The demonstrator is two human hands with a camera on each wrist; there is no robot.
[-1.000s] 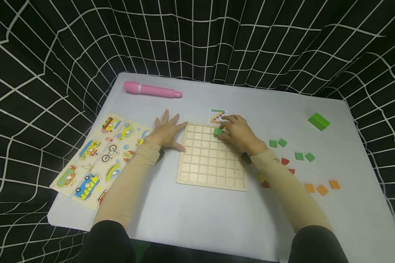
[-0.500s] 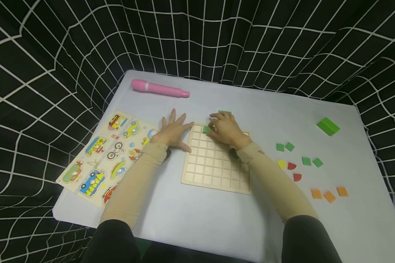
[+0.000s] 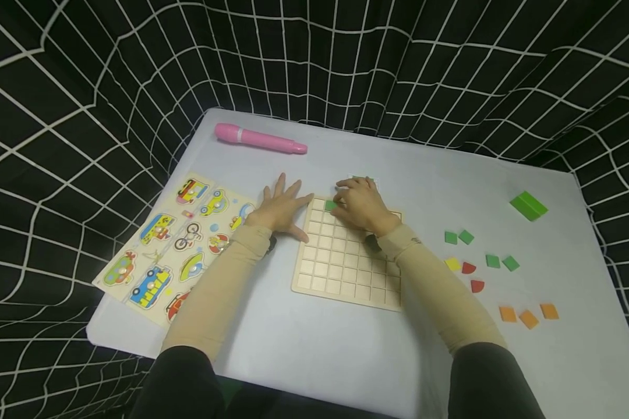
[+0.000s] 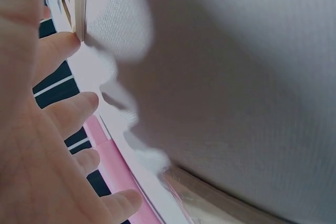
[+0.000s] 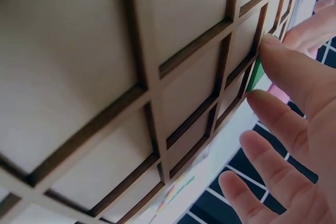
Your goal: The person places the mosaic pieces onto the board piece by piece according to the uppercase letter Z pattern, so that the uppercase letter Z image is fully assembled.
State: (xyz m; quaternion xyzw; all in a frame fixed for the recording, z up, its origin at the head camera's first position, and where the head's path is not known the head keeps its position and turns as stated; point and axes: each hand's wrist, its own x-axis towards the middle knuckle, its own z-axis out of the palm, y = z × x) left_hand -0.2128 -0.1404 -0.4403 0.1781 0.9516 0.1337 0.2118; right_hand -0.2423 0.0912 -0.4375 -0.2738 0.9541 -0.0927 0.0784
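A wooden grid board (image 3: 347, 301) of square cells lies in the middle of the table. My left hand (image 3: 280, 210) has its fingers spread beside the board's left edge; in the left wrist view one fingertip (image 4: 71, 40) touches the board's edge. At the far row of cells my right hand (image 3: 363, 205) pinches a green square tile (image 3: 330, 205) between thumb and forefinger, at the second cell from the left. The right wrist view shows the tile (image 5: 255, 73) low at the grid, its other fingers held apart. Behind that hand, a small pattern card (image 3: 375, 183) is mostly covered.
Right of the board lie several green tiles (image 3: 493, 261), a yellow tile (image 3: 453, 264), red quarter-round pieces (image 3: 477, 286) and orange tiles (image 3: 529, 319). A green block (image 3: 528, 205) stands farther back. A vehicle puzzle board (image 3: 152, 250) is at left, a pink microphone (image 3: 262, 140) behind.
My right hand has carried the green tile leftward along the board's far row, then stayed there over the last half second. The left hand keeps its place at the board. The head view has shifted slightly.
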